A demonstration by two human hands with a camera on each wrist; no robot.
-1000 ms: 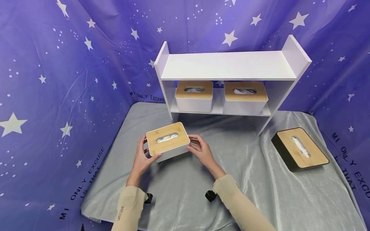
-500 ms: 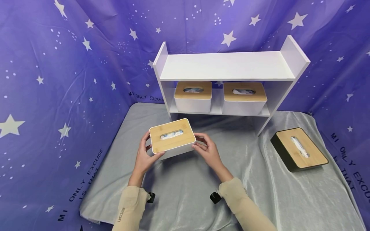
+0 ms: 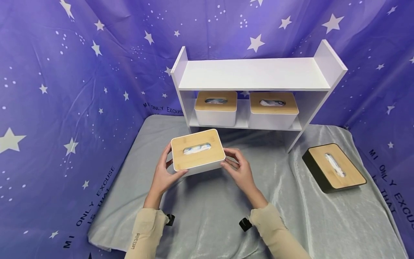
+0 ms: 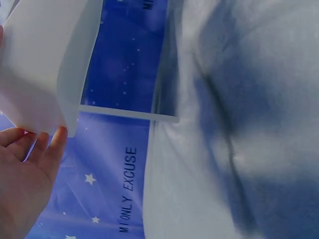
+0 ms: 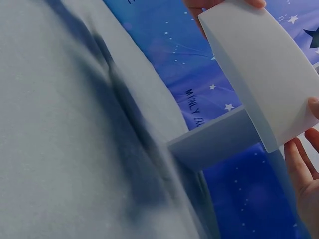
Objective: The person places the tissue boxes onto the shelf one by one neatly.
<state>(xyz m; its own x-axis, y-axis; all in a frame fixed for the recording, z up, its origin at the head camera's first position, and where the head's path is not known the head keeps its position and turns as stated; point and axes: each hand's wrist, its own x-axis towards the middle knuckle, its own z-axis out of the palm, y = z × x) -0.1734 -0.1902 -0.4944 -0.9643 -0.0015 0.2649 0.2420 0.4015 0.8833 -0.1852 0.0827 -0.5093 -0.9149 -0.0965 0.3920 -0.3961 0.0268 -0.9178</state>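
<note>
Both hands grip a white tissue box [image 3: 198, 151] with a bamboo lid, raised above the grey cloth in front of the shelf. My left hand [image 3: 163, 176] holds its left end, thumb along the near side. At the right end, the fingers and thumb of my right hand [image 3: 240, 172] pinch the near corner. White tissue with a blue pattern shows in the lid's oval slot. From below, the left wrist view shows the box's white underside [image 4: 37, 64] with fingertips at its edge. The right wrist view shows the same box [image 5: 261, 69] between both hands.
Behind stands a white two-tier shelf [image 3: 255, 73]. Two similar tissue boxes, a left one [image 3: 216, 117] and a right one [image 3: 274, 119], sit on its lower tier. A dark green tissue box [image 3: 318, 169] lies on the grey cloth [image 3: 207, 223] at right. Starry purple curtains [image 3: 81, 72] surround the table.
Both hands have carried the tissue box up, rightward and toward the shelf, turning it slightly straighter. The shelf's boxes and the dark green box have stayed in place.
</note>
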